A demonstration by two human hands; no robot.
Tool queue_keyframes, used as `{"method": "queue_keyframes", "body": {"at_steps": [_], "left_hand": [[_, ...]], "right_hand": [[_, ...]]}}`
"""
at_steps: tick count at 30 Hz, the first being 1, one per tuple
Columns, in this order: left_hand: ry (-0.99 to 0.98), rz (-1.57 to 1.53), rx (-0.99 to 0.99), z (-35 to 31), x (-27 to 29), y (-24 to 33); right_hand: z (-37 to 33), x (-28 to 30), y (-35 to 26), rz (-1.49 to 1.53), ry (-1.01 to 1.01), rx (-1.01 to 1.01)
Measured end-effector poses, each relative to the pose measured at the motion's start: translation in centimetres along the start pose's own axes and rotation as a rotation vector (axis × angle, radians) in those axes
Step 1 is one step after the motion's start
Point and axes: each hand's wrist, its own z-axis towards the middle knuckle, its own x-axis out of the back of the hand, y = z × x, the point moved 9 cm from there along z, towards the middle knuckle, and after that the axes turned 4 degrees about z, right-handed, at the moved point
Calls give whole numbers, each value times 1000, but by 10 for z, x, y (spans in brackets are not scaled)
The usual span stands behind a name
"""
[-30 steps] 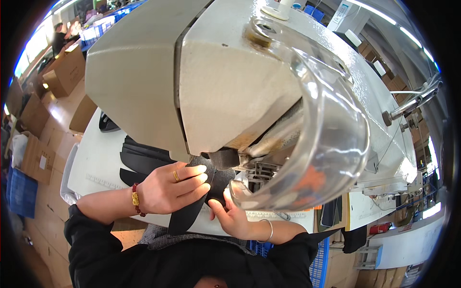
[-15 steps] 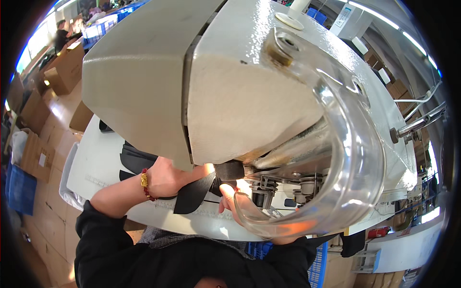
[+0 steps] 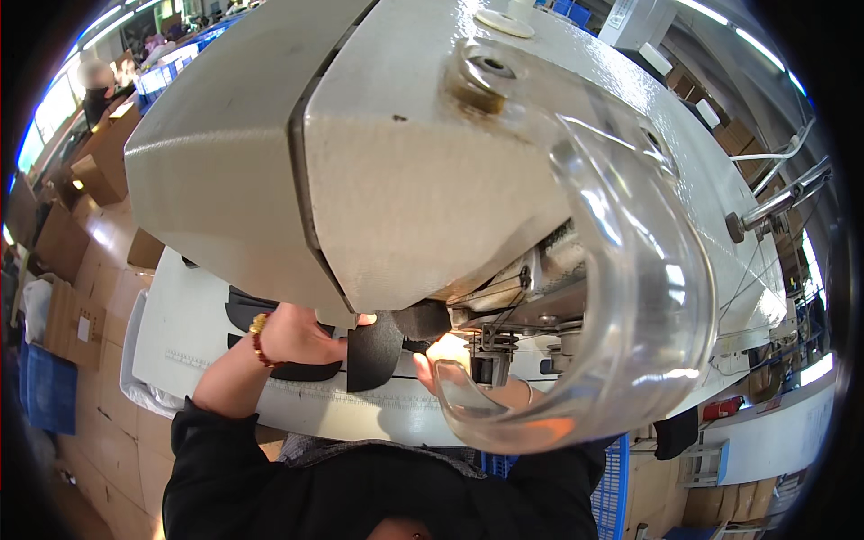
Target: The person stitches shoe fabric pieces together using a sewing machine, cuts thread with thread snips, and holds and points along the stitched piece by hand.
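My left hand [image 3: 295,337], with a red and gold bracelet at the wrist, holds the left edge of a curved, flat black piece of material [image 3: 374,356]. That piece hangs beneath the head of a cream industrial sewing machine [image 3: 432,198], beside a dark block-like part [image 3: 423,319]. Close to its right side is my right hand [image 3: 432,362], fingers stretched upward beside the needle area and strongly lit. The clear plastic guard [image 3: 630,360] covers part of this hand. More flat black pieces [image 3: 310,370] lie on the white bed beneath and behind my left hand.
The machine head covers much of the work area from above. A ruler scale [image 3: 184,359] runs along the near edge of the white table. Cardboard boxes [image 3: 61,315] and a blue bin [image 3: 49,387] stand on the left. A blue crate [image 3: 612,486] is below right. Another person [image 3: 97,94] sits far left.
My view has shifted, so the machine appears further left. The black piece hangs more upright, and my left hand has drawn back along it. My right fingers now sit slightly apart from it.
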Motion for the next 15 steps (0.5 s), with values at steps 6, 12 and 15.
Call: {"method": "queue_keyframes", "body": {"at_steps": [6,12,15], "left_hand": [[112,145,-268,-5,-6,9],[87,222,-322,-11,-9,6],[-56,155,-235,-13,-25,-18]], "right_hand": [[-7,-33,-14,-119,-231,30],[4,-21,-13,6,-230,51],[-1,-22,-10,-25,-221,33]]}}
